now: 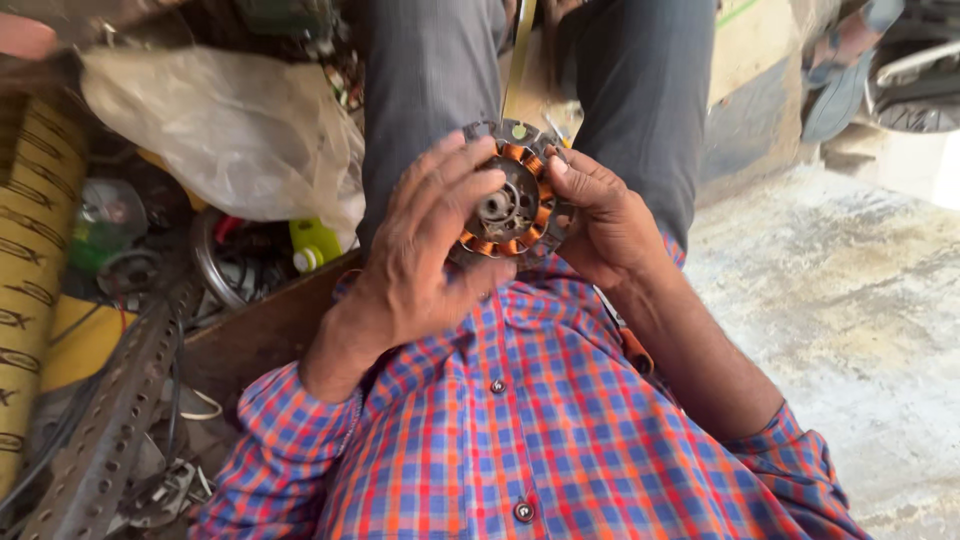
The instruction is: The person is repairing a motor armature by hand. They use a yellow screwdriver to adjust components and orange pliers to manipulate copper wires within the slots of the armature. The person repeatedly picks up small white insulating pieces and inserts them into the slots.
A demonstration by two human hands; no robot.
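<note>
Far left of the motor coil, at the frame's edge: one yellow roll (35, 250) with dark markings, standing upright.

Left of the motor coil, low: one perforated metal bar (115, 410), grey, lying slanted among loose wires and small scrap parts.

Left of the motor coil, high: one cloudy plastic bag (225, 130), crumpled, resting on the clutter. Just under its lower edge: one small yellow-green bottle (312, 243) with a pale cap, beside a metal ring (215, 265).

Left of the motor coil, touching it: left hand (425, 255), fingers spread and curved over the coil's face and near rim, thumb at the lower edge, holding the coil. Slightly blurred.

Centre, above the person's checked shirt (530, 440) and between the grey trouser legs (430, 90): one motor coil (510, 200), round, with copper windings in a ring of orange sections around a dark metal hub, on a grey metal plate. Held up in both hands, clear of the floor, face turned toward the camera.

Right of the motor coil, touching it: right hand (610, 225), closed on the coil's right rim, thumb pressed on the upper windings, fingers behind and out of sight.

Right of the motor coil, lower: pale concrete floor (850, 300), stained and rough.

Far right of the motor coil, top corner: one foot in a sandal (840, 70), near a tyre (915, 100).
</note>
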